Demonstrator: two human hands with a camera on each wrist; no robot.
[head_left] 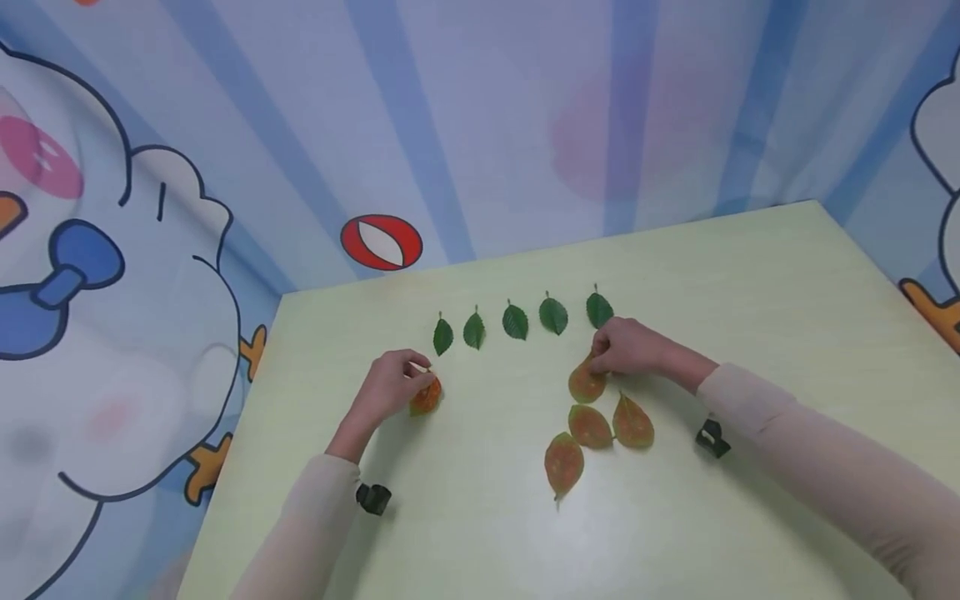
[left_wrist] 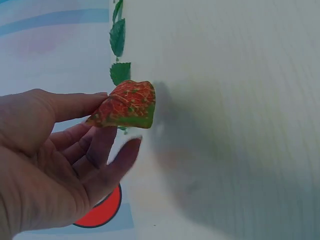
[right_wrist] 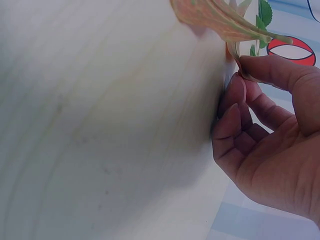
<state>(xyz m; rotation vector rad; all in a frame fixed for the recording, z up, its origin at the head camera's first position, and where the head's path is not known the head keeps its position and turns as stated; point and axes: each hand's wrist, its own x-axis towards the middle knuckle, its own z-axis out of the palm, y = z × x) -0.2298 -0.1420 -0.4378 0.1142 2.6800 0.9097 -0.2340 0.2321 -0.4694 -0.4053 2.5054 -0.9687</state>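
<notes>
Thumb and finger of my left hand (head_left: 392, 385) pinch a red-orange leaf with a green edge (head_left: 426, 397), held over the left part of the table; the left wrist view shows this leaf (left_wrist: 131, 105) curved, with the other fingers loosely bent below it. My right hand (head_left: 632, 346) pinches the edge of an orange leaf (head_left: 587, 383), at the upper end of a group of orange leaves. Beside that one lie three more: one leaf (head_left: 590, 427), a pointed leaf (head_left: 633, 422) and the lowest leaf (head_left: 564, 465).
Several green leaves stand in a row along the back of the pale table (head_left: 480, 533), from a small one (head_left: 443, 336) to one by my right hand (head_left: 599, 309). A printed cloth wall rises behind. Dark wrist cameras (head_left: 373, 498) sit on both sleeves.
</notes>
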